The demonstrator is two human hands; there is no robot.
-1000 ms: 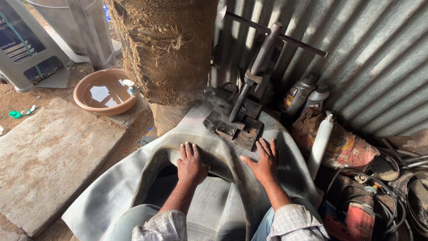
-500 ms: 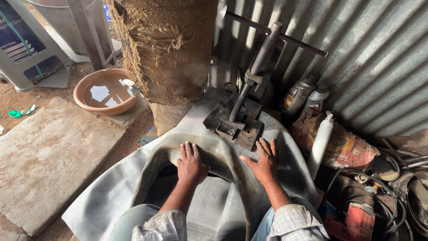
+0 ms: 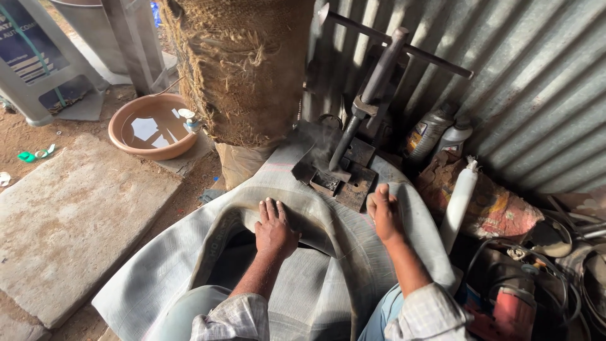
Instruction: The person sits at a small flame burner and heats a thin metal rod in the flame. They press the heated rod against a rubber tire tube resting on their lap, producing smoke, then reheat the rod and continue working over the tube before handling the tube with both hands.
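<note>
Left hand point(image 3: 274, 228) lies flat at lower centre of frame, palm down, fingers together and stretched out, pressing on the grey rubber inner tube point(image 3: 189, 252). Right hand point(image 3: 385, 211) sits right of centre, fingers loosely curled, resting on the tube's upper fold; whether it pinches the rubber cannot be told. Tube spreads across the person's lap and the floor, from lower left to centre right of frame, its far edge under the metal screw press point(image 3: 353, 158). Press stands at centre, just above both hands, a thin haze of smoke beside it. Burlap-wrapped post point(image 3: 243, 69) rises at upper centre. Round clay-coloured basin point(image 3: 151, 129) holding water sits at upper left, beside a stone slab point(image 3: 69, 227). White bottle point(image 3: 457, 202) leans at right against the corrugated metal wall point(image 3: 536, 82).
</note>
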